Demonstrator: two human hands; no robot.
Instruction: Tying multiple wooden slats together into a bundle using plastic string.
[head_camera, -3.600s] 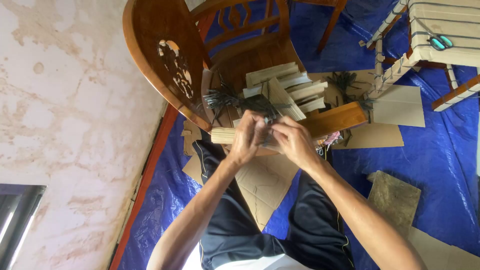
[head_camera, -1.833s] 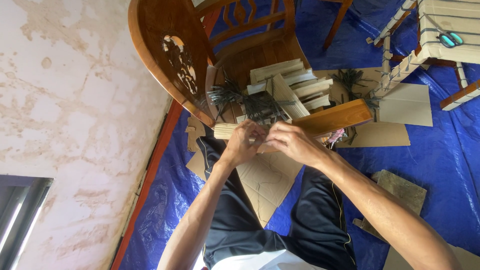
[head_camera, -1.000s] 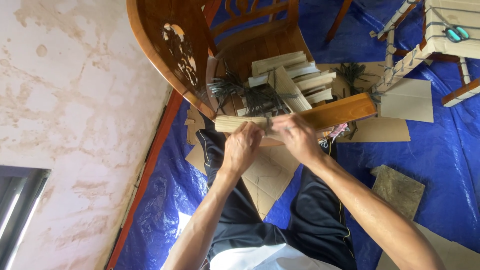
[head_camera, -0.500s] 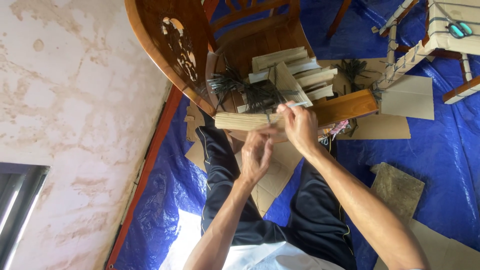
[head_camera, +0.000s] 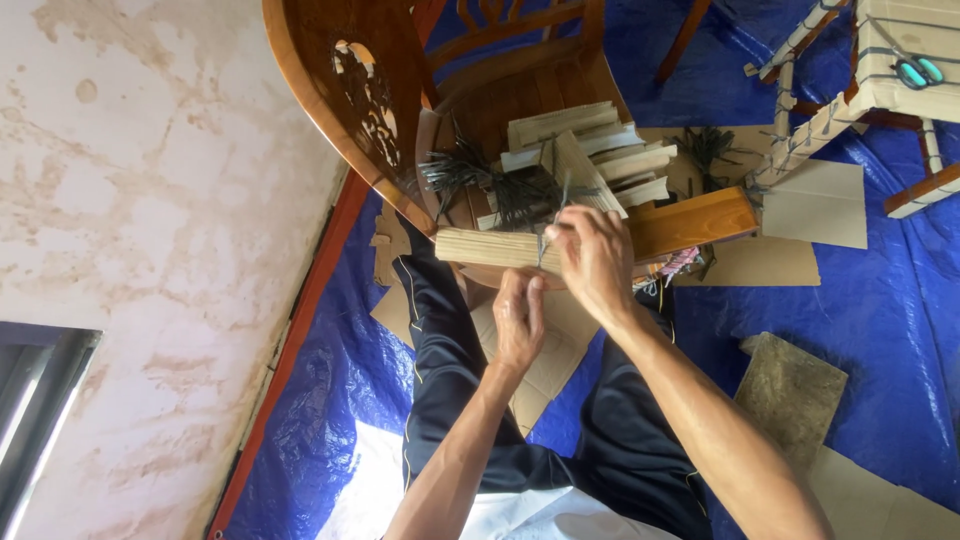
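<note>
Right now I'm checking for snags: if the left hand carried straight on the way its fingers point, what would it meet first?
The left hand points up at the pale bundle of flat wooden strips lying across the wooden chair, so the bundle probably comes first, right beside the right hand. Depth is unclear here.

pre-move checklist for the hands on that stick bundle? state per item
1. Right hand on the bundle: ok, it grips near the middle.
2. Left hand on the bundle: not ok, it sits just below, apart.
3. Tie around the bundle: cannot tell, a thin dark strand crosses it, closure hidden.
4. Bundle supported: ok, it lies across the chair seat's front edge.
5. Spare ties within reach: ok, piled on the seat.
</note>
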